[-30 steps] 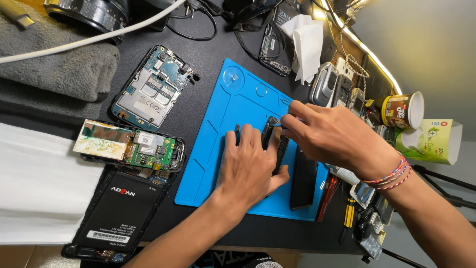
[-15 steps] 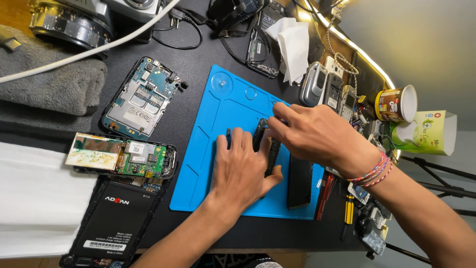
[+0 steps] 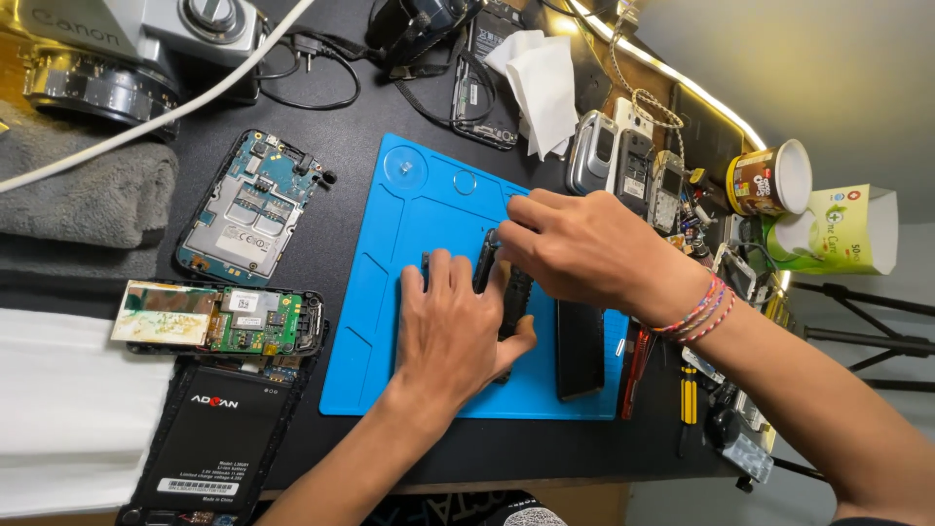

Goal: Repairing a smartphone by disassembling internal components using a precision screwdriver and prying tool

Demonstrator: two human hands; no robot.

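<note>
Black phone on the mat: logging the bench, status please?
Left hand pressing black phone on blue mat. Right hand pinching its top edge. Black cover alongside, apart.

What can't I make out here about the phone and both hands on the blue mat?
Head view only:
- Black phone: mostly covered by the left hand and right hand; its state unclear.
- Right fingertips: whether they hold a tool is too small to tell.
- Blue mat: middle hidden beneath both hands.
- Silver camera: cut by the top edge.
</note>
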